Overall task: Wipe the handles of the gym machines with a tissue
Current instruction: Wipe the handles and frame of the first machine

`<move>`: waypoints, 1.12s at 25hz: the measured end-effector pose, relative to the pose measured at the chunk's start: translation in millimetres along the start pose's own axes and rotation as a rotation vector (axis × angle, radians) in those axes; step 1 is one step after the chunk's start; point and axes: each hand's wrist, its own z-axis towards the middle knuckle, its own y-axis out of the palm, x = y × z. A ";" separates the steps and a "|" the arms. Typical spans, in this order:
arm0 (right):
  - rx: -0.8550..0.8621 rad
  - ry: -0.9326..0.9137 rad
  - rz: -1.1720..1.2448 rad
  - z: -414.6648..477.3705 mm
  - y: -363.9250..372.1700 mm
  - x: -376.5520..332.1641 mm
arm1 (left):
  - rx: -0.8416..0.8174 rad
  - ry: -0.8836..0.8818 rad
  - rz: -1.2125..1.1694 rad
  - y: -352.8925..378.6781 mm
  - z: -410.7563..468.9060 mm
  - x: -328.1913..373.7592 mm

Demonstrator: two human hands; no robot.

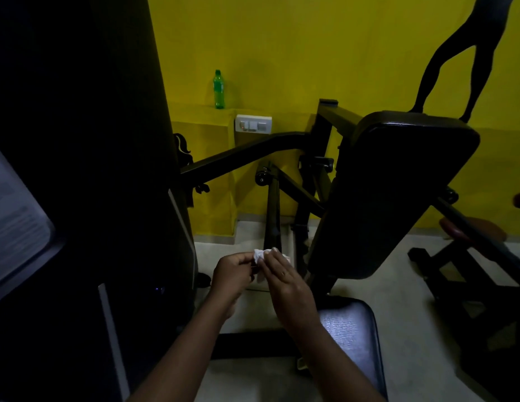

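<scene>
A small white crumpled tissue (259, 254) sits between my two hands at the lower middle of the view. My left hand (234, 272) pinches its left side with curled fingers. My right hand (284, 281) holds the other side, fingertips on top of the tissue. Just beyond the hands a black machine arm (272, 216) drops from a round roller end (263, 176). A second short black handle (318, 163) sticks out beside the tilted back pad (398, 192).
A tall dark machine housing (84, 169) fills the left. A black seat pad (348, 338) lies under my right forearm. A green bottle (219, 89) stands on a yellow ledge above a white switch plate (253, 123). Another bench frame (470, 265) stands right.
</scene>
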 end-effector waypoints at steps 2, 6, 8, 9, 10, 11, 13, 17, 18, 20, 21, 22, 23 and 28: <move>-0.011 -0.077 0.045 2.3 2.2 6.0 | 0.051 -0.048 -0.046 1.5 4.8 0.6; 0.013 -0.318 0.043 -12.8 -10.6 24.4 | 0.115 -0.095 -0.071 -0.1 16.1 -4.0; 0.067 -0.268 0.055 -12.5 -8.8 23.0 | 0.132 -0.103 -0.081 0.2 18.1 -5.7; 0.087 -0.232 0.063 -10.9 -4.2 18.0 | 0.134 -0.101 -0.085 1.0 16.7 -4.6; 0.094 -0.228 0.063 -10.0 1.4 13.0 | 0.136 -0.100 -0.089 1.8 16.6 -3.5; 0.080 -0.274 0.041 -11.1 6.9 11.9 | 0.136 -0.100 -0.092 2.0 16.7 -2.2; 0.016 -0.421 -0.056 -15.8 9.1 22.5 | 0.127 -0.114 -0.081 1.7 17.8 -1.6; 0.042 -0.429 -0.059 -27.5 -2.2 41.4 | 0.115 -0.077 -0.046 2.8 16.0 -5.0; 0.081 -0.359 -0.018 -27.8 -2.1 37.7 | 0.104 -0.061 -0.021 2.8 13.9 -5.2; 0.162 -0.215 0.029 -17.3 -1.9 25.4 | 0.069 -0.029 0.036 1.8 9.9 -3.9; 0.201 -0.154 0.026 -10.7 0.1 21.2 | 0.048 -0.015 0.069 0.9 8.1 -3.0; 0.229 -0.095 0.024 -5.2 2.7 18.5 | 0.031 -0.003 0.106 -0.5 7.0 -2.2; 0.248 -0.028 0.045 -2.6 4.9 16.4 | 0.022 0.012 0.140 -2.0 6.4 -1.0; 0.370 0.420 0.251 -17.6 3.3 -4.5 | 0.041 0.258 0.382 -2.2 6.9 -5.2</move>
